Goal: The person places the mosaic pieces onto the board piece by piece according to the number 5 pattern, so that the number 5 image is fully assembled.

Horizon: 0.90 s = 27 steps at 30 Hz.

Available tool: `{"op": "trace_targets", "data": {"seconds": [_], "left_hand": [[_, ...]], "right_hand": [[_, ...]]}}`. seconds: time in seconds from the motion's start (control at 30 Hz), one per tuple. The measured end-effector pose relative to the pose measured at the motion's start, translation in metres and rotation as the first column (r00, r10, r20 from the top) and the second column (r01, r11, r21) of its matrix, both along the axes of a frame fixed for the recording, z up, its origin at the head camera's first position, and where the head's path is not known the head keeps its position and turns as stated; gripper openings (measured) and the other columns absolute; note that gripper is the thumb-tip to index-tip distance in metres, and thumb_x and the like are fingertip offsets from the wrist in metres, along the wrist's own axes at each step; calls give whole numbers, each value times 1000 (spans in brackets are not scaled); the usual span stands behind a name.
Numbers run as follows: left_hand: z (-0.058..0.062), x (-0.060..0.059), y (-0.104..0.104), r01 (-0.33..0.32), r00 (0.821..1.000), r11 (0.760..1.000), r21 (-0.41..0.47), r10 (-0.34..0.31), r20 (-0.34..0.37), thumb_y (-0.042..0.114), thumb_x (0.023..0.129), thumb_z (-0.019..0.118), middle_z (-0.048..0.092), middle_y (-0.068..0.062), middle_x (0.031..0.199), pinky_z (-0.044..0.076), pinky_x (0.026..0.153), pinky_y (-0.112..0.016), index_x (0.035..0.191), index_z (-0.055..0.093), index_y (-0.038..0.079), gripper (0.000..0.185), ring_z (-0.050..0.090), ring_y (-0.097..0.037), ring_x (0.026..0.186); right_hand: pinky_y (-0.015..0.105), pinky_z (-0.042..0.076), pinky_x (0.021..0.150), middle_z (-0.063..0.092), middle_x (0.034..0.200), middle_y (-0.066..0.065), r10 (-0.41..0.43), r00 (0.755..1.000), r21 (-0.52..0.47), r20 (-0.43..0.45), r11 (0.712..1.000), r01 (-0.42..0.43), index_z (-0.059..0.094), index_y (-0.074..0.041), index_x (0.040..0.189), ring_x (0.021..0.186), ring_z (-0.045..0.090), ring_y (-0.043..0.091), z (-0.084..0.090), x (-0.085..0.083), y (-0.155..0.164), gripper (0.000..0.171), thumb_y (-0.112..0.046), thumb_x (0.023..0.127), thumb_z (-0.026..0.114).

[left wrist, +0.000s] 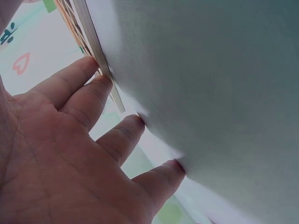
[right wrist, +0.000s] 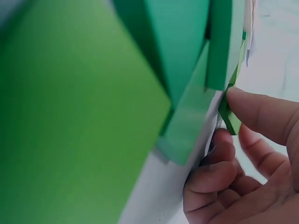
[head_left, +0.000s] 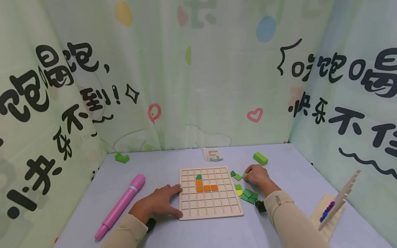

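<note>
A wooden grid board [head_left: 214, 208] lies on the table, with several orange squares [head_left: 199, 188] in an L and a dark green rounded tile [head_left: 199, 177] above them. My left hand [head_left: 157, 202] has its fingers spread, thumb and fingertips at the board's left edge. In the left wrist view, two fingertips touch the board's side [left wrist: 96, 44], while the others rest on the table. My right hand [head_left: 258, 176] pinches a light green tile [right wrist: 231, 119] between thumb and finger, beyond the board's right edge. Loose green tiles [head_left: 249, 195] and a yellow piece [head_left: 239, 193] lie nearby.
A small pattern card [head_left: 212, 154] lies behind the board. Green blocks [head_left: 260, 158] stand back right and back left. A pink tube-shaped toy [head_left: 121, 206] lies at left. A wooden stand with beads [head_left: 327, 212] is at right. Printed curtains [head_left: 201, 86] surround the table.
</note>
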<state>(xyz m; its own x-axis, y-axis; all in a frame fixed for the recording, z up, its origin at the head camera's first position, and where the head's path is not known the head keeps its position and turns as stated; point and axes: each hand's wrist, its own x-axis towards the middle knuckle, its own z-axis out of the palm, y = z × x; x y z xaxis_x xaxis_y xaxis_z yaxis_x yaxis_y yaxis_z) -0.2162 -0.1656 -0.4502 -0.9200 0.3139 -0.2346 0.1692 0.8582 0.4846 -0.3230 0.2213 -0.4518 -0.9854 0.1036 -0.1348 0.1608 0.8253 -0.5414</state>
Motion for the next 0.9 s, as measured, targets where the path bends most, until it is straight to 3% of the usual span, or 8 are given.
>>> {"op": "trace_targets", "data": {"seconds": [0.17,0.47,0.9], "left_hand": [[-1,-1,1,-8,1000,1000,-9,8,5,49,73,91,44,4,164,32,118,-67,153,52,22,93,32,-41,154],[-2,-2,0,1,1000,1000,-3,-1,-4,50,72,91,44,4,164,32,118,-67,153,52,21,94,32,-41,154],[-2,-1,-2,17,1000,1000,3,-17,-10,49,73,91,44,4,164,33,118,-67,153,52,21,93,33,-43,153]], "right_hand": [[36,47,73,65,103,16,3,1000,-34,-13,999,-3,67,-5,100,90,58,28,-1,2,-1,15,-11,90,76],[37,50,77,66,100,14,71,996,-127,-58,989,-78,66,-1,106,89,59,25,12,6,-13,17,-9,91,71],[31,48,72,63,92,8,249,966,-225,-74,939,-260,68,-1,103,82,55,20,12,7,-66,11,-6,93,70]]}}
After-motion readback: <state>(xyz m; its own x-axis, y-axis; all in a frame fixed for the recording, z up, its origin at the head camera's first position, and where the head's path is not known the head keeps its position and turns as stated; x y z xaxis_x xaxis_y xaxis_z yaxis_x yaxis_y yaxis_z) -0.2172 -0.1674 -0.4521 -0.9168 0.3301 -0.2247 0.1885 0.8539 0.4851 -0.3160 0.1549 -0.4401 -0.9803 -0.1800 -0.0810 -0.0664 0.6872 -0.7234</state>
